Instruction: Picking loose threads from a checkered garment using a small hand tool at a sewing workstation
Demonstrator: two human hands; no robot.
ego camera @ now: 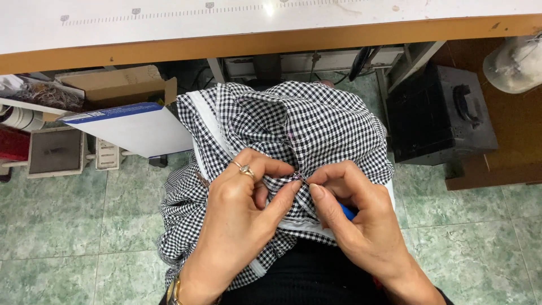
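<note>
A black-and-white checked garment (316, 118) with white edging lies bunched on my lap below the table edge. My left hand (243, 209), with a ring on one finger and a watch at the wrist, pinches a fold of the cloth between thumb and fingers. My right hand (355, 214) pinches the same spot from the right, fingertips almost meeting the left thumb. A small blue tool (347, 212) is tucked in the right palm; its tip is hidden at the pinched seam.
A white worktable (271, 34) with an orange edge and a printed ruler spans the top. Below stand a cardboard box (118, 85), a blue-and-white flat box (130, 127), a black case (440, 113) and a white cone (516, 65). The floor is green tile (68, 237).
</note>
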